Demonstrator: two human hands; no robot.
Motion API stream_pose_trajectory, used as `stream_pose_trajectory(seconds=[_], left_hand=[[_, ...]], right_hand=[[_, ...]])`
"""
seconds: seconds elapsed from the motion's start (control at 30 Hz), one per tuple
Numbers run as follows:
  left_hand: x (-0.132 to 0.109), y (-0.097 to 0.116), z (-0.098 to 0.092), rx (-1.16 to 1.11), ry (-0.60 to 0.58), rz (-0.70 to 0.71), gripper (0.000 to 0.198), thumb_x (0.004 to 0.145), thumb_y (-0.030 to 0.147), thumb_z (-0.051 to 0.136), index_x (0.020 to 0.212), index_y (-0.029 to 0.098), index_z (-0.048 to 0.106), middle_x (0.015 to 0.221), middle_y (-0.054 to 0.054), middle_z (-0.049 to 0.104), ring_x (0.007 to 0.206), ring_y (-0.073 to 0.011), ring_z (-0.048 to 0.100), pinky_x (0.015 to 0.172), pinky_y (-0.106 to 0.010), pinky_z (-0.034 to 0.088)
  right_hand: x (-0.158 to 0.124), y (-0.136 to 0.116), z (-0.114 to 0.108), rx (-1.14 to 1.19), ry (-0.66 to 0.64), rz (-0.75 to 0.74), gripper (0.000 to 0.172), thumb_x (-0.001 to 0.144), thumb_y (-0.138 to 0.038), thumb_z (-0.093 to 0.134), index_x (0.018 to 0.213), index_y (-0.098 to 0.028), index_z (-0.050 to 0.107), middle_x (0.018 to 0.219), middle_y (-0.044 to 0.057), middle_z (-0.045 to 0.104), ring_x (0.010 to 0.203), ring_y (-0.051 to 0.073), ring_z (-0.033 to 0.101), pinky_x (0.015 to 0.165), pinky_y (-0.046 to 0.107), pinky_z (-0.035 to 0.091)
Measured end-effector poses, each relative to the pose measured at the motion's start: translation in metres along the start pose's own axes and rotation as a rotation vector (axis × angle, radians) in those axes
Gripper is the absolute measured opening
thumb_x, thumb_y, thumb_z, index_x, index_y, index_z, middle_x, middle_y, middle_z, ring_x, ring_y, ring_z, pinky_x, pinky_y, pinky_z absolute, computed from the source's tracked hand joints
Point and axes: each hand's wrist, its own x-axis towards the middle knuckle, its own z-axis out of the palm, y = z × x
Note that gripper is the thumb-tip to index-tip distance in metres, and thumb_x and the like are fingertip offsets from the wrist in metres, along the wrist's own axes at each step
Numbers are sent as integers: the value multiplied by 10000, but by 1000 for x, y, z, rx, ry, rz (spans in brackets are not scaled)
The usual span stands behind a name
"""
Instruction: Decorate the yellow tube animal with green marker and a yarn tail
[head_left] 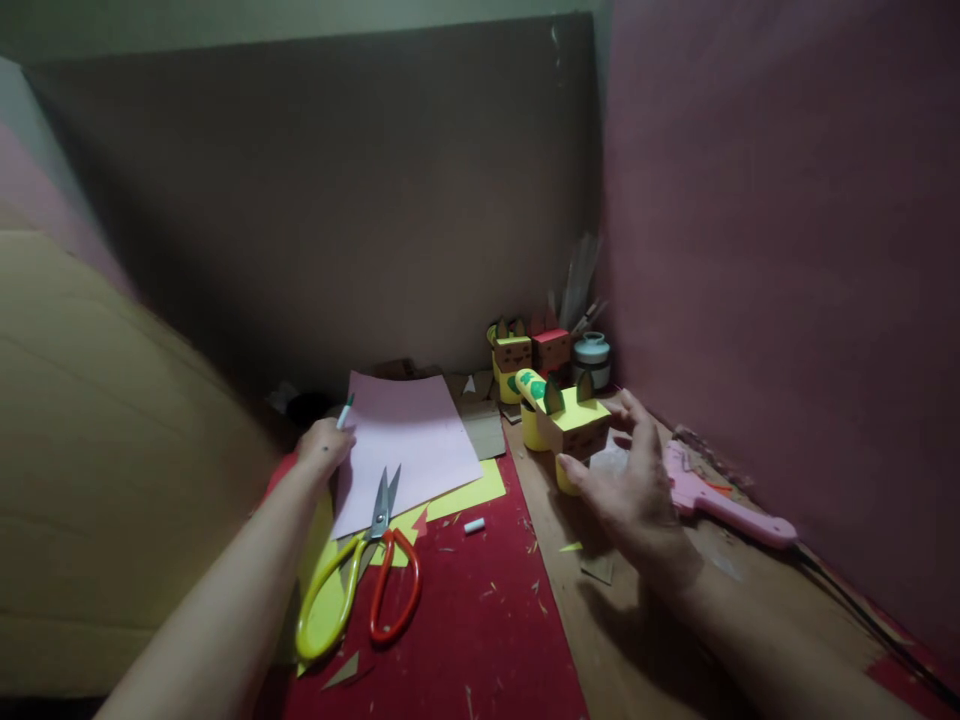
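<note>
Possibly, boxy yellow-brown cardboard figure (574, 418) is toppled if nudged by loosely open right hand (634, 500); rectangular pink paper (411, 445) is stained if slim white dark-tipped marker (344, 414), gripped by left hand (324, 447), dips.

no readable text, labels, brands, numbers or signs on anything in view.

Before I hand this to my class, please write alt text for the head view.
A right hand curves open beside a yellow-topped animal figure; the left hand holds a marker by a pink sheet. Scissors lie nearer, a pink glue gun at right.
</note>
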Motion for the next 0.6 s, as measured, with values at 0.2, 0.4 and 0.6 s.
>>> stream_pose_trajectory(seconds=[0.2, 0.4, 0.6], left_hand=[[2, -21, -21, 98, 0, -108, 350, 921, 344, 620, 1223, 170, 588, 1232, -95, 615, 1058, -239, 630, 874, -445, 546], [1, -25, -28, 101, 40, -142, 354, 919, 347, 622, 1223, 170, 588, 1234, -97, 614, 1066, -242, 628, 878, -446, 544], [-13, -20, -35, 27, 123, -160, 378, 918, 352, 622, 1241, 160, 579, 1261, -112, 601, 1089, -253, 618, 901, -462, 533]], right_hand=[[3, 6, 9, 70, -77, 227, 906, 648, -364, 789, 1424, -154, 373, 1348, 231, 536, 1260, 401, 509, 1030, 603, 408], [4, 10, 14, 151, -196, 350, 709, 564, -317, 794, 1195, -176, 504, 1159, 174, 669, 1083, 353, 630, 941, 533, 481], [-1, 16, 19, 315, -195, 467, 614, 521, -305, 760, 1071, -201, 507, 954, 125, 716, 843, 305, 687, 738, 439, 532]])
